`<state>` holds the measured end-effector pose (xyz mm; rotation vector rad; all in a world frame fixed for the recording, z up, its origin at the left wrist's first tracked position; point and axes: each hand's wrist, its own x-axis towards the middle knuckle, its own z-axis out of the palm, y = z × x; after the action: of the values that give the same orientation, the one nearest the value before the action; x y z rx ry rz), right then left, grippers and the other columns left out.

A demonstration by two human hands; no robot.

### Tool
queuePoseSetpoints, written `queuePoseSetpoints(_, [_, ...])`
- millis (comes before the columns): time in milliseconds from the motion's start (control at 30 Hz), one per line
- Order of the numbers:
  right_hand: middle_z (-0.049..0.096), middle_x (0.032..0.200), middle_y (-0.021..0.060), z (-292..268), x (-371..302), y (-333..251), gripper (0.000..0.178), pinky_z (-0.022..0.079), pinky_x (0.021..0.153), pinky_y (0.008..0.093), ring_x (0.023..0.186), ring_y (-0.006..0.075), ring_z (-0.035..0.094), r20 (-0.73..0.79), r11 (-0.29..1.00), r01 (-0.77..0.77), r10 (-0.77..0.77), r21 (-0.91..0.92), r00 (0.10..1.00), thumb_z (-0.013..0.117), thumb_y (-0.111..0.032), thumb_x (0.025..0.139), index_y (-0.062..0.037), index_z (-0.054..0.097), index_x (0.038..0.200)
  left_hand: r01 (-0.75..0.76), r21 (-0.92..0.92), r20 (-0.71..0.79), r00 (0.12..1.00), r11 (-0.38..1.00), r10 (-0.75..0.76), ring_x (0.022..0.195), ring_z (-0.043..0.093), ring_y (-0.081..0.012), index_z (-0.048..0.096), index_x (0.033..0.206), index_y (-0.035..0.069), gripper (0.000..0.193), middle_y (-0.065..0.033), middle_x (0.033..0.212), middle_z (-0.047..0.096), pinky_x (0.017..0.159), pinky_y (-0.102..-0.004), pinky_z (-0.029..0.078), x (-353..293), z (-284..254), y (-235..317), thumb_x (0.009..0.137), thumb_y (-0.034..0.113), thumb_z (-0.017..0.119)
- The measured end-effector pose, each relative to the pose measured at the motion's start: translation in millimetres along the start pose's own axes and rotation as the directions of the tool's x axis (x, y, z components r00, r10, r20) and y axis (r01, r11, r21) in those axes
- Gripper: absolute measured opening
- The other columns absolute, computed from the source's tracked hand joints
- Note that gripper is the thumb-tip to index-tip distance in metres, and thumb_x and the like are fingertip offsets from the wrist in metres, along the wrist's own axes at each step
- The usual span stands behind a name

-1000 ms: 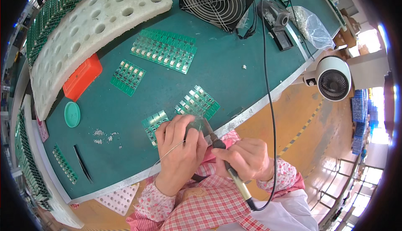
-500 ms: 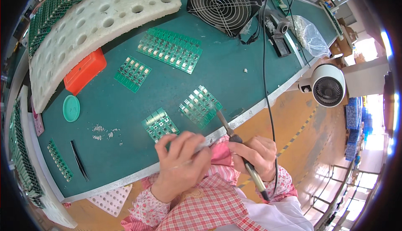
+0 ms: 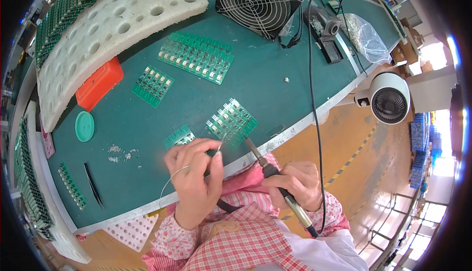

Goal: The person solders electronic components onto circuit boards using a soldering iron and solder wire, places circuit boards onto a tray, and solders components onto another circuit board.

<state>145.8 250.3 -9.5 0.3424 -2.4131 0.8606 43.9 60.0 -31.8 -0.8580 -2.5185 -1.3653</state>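
My left hand (image 3: 196,177) pinches a thin solder wire (image 3: 173,176) between thumb and fingertips. The wire's short end points up toward a green circuit board panel (image 3: 231,121), while its tail curves down past my wrist. In my right hand (image 3: 297,185) is a soldering iron (image 3: 301,215), held like a pen. Its tip is at the panel's lower right edge; I cannot tell if it touches. White connectors with pins line that panel's upper left side. A second green board (image 3: 180,136) lies partly hidden behind my left fingers.
Farther back lie a large board panel (image 3: 196,58) and a smaller one (image 3: 153,86). Black tweezers (image 3: 93,186), a green lid (image 3: 84,126) and an orange-red box (image 3: 100,84) are at left. A fan (image 3: 258,5) stands at the back. The iron's black cable (image 3: 312,99) crosses the right side.
My left hand has moved up and left, and the solder wire now shows clearly in its pinch. The iron's tip has shifted slightly down and left in view.
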Motion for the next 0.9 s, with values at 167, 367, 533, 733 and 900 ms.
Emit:
queuePoseSetpoints(167, [0.045,0.058,-0.0002,7.6,3.7,0.1,0.028,0.037,0.04,0.0291,0.043,0.0151,0.048,0.081,1.0,-0.001,0.0,0.015,0.997,0.073,0.005,0.061,-0.0074,0.066,0.086,-0.095,0.092,0.052,0.995,0.991,0.091,0.106,0.065,-0.0278,0.05,0.074,0.005,0.02,-0.007,0.11,0.073,0.095,-0.0428,0.037,3.5,9.1,-0.4,0.087,0.004,0.065])
queuePoseSetpoints(367, [0.048,0.061,0.0004,9.0,13.1,-7.3,0.026,0.04,0.043,0.0281,0.047,0.0147,0.051,0.184,0.992,0.045,-0.023,-0.115,0.983,0.075,-0.001,0.064,-0.0067,0.066,0.088,-0.121,0.162,0.076,0.991,0.979,0.11,0.109,0.064,-0.0274,0.053,0.077,0.006,0.018,-0.0063,0.113,0.072,0.098,-0.0445,0.036,1.4,11.1,-3.7,0.084,0.007,0.069])
queuePoseSetpoints(533, [0.051,0.064,0.0008,12.0,17.1,-17.0,0.025,0.042,0.044,0.0281,0.049,0.0147,0.053,0.239,0.981,0.049,-0.003,-0.185,0.971,0.075,-0.004,0.067,-0.0059,0.066,0.089,-0.141,0.175,0.089,0.988,0.974,0.127,0.11,0.063,-0.0263,0.055,0.08,0.007,0.017,-0.0056,0.114,0.07,0.098,-0.0454,0.037,0.4,11.3,-5.6,0.082,0.009,0.072])
queuePoseSetpoints(733, [0.052,0.062,0.0012,3.5,18.4,-17.5,0.023,0.042,0.043,0.0285,0.047,0.0147,0.054,0.246,0.989,0.008,0.028,-0.146,0.969,0.074,-0.002,0.067,-0.0053,0.067,0.089,-0.146,0.174,0.092,0.987,0.974,0.131,0.11,0.063,-0.0263,0.055,0.081,0.006,0.018,-0.0056,0.115,0.069,0.097,-0.0455,0.037,-0.1,11.8,-4.9,0.082,0.009,0.073])
queuePoseSetpoints(900, [0.051,0.054,0.0022,-5.0,9.9,-8.6,0.019,0.039,0.04,0.0291,0.041,0.0167,0.051,0.068,0.996,-0.089,0.089,-0.009,0.994,0.071,0.004,0.065,-0.0037,0.068,0.082,-0.101,0.162,0.052,0.994,0.982,0.094,0.107,0.064,-0.0287,0.049,0.074,0.008,0.025,-0.0063,0.116,0.07,0.096,-0.0452,0.038,-1.3,12.6,-2.7,0.081,0.006,0.074])
